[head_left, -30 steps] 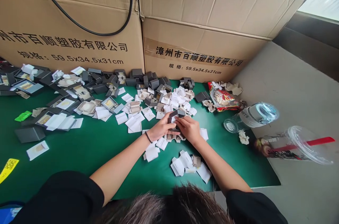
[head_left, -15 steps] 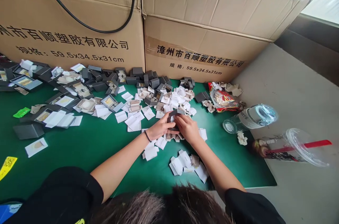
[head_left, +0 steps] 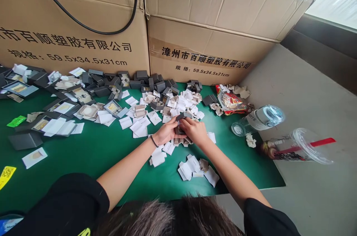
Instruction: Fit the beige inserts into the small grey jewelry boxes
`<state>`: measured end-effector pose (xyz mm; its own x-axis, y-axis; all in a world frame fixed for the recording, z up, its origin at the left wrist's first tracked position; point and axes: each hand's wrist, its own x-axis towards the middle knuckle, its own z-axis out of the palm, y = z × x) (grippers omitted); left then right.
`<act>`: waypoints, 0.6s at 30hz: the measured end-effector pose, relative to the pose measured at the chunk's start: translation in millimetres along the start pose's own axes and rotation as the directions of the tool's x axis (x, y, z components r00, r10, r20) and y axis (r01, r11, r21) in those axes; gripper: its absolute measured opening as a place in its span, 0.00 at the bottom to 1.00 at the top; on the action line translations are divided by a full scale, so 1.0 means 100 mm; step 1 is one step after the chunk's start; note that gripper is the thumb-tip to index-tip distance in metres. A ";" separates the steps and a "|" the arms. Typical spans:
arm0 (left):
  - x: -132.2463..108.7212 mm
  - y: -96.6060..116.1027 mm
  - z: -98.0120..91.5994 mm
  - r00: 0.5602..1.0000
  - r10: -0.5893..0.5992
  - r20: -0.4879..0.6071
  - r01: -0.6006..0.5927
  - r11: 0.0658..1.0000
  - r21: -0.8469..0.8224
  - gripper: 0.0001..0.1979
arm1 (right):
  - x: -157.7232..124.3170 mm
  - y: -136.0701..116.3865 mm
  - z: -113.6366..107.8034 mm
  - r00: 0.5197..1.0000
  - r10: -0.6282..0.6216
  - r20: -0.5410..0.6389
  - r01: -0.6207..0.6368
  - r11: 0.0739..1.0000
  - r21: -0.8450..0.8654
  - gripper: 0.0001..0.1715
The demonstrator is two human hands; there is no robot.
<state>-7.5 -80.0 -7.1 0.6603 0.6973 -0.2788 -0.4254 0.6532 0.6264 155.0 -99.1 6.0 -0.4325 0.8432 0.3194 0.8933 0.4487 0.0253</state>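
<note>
My left hand and my right hand meet over the green mat, both closed around a small dark grey box with its lid raised. Under and around them lie white cards and beige inserts. A few more white cards lie near my right forearm. A dark band sits on my left wrist.
Two big cardboard cartons stand along the back, with a black cable hanging across the left one. Grey boxes and cards litter the left of the mat. A snack bag, a bottle and a plastic cup lie at the right.
Both hands stay together on the small box, with only slight finger shifts. The camera has drifted a little, so the scene sits slightly further left and up.
</note>
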 end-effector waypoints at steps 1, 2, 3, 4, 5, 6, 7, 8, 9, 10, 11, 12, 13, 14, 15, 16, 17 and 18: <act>0.01 0.00 -0.01 1.000 0.006 0.005 -0.006 1.000 -0.007 0.21 | 0.01 0.00 -0.02 0.999 0.000 0.034 0.000 1.000 -0.014 0.12; 0.01 -0.01 -0.02 1.000 0.012 0.012 -0.012 1.000 -0.011 0.21 | 0.02 -0.01 -0.03 0.998 0.003 0.064 -0.001 1.000 -0.027 0.13; 0.02 -0.01 -0.03 1.000 0.018 0.021 -0.017 1.000 -0.012 0.20 | 0.02 -0.01 -0.03 0.996 0.009 0.090 -0.005 0.999 -0.039 0.13; 0.02 -0.01 -0.04 0.999 0.023 0.030 -0.022 1.000 -0.010 0.20 | 0.03 -0.02 -0.03 0.994 0.017 0.112 -0.011 0.999 -0.050 0.14; 0.03 -0.02 -0.04 0.999 0.026 0.036 -0.025 1.000 -0.008 0.20 | 0.02 -0.03 -0.03 0.991 0.029 0.129 -0.021 0.998 -0.061 0.15; 0.03 -0.02 -0.05 0.999 0.028 0.038 -0.027 1.000 -0.007 0.19 | 0.02 -0.04 -0.03 0.989 0.044 0.141 -0.034 0.997 -0.073 0.16; 0.03 -0.02 -0.05 0.999 0.027 0.037 -0.027 1.000 -0.006 0.19 | 0.02 -0.05 -0.02 0.987 0.059 0.152 -0.046 0.995 -0.085 0.16; 0.03 -0.02 -0.05 0.999 0.027 0.034 -0.026 1.000 -0.007 0.19 | 0.02 -0.07 -0.02 0.984 0.071 0.165 -0.055 0.994 -0.096 0.17; 0.03 -0.02 -0.05 0.999 0.026 0.030 -0.026 1.000 -0.011 0.19 | 0.03 -0.08 -0.03 0.981 0.078 0.180 -0.060 0.993 -0.106 0.17; 0.03 -0.02 -0.05 0.999 0.028 0.026 -0.027 0.999 -0.016 0.18 | 0.03 -0.10 -0.04 0.978 0.082 0.194 -0.060 0.992 -0.113 0.18; 0.03 -0.02 -0.05 0.999 0.029 0.020 -0.029 0.999 -0.022 0.17 | 0.05 -0.11 -0.05 0.975 0.082 0.208 -0.058 0.991 -0.117 0.18; 0.03 -0.02 -0.05 0.999 0.033 0.011 -0.032 0.999 -0.028 0.17 | 0.06 -0.12 -0.07 0.972 0.080 0.220 -0.055 0.991 -0.119 0.17; 0.03 -0.01 -0.04 0.999 0.037 -0.001 -0.037 0.999 -0.036 0.16 | 0.09 -0.13 -0.09 0.970 0.078 0.228 -0.052 0.992 -0.118 0.17; 0.03 -0.01 -0.04 0.999 0.042 -0.014 -0.043 0.998 -0.047 0.16 | 0.11 -0.13 -0.12 0.969 0.074 0.234 -0.048 0.992 -0.116 0.16; 0.03 0.00 -0.04 0.998 0.048 -0.027 -0.050 0.997 -0.063 0.15 | 0.13 -0.13 -0.15 0.969 0.069 0.239 -0.043 0.993 -0.113 0.16; 0.04 0.00 -0.04 0.998 0.053 -0.036 -0.056 0.995 -0.083 0.15 | 0.16 -0.13 -0.18 0.968 0.061 0.245 -0.035 0.993 -0.111 0.15; 0.04 0.01 -0.04 0.997 0.059 -0.040 -0.063 0.992 -0.109 0.14 | 0.17 -0.11 -0.21 0.968 0.052 0.246 -0.027 0.994 -0.103 0.14; 0.04 0.02 -0.04 0.997 0.065 -0.036 -0.069 0.988 -0.139 0.14 | 0.18 -0.10 -0.23 0.970 0.042 0.240 -0.021 0.996 -0.090 0.13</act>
<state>-8.2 -74.4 -10.4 0.6086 0.7483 -0.2639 -0.5516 0.6381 0.5372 140.9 -94.9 33.7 -0.4111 0.9077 0.0836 0.9096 0.4024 0.1035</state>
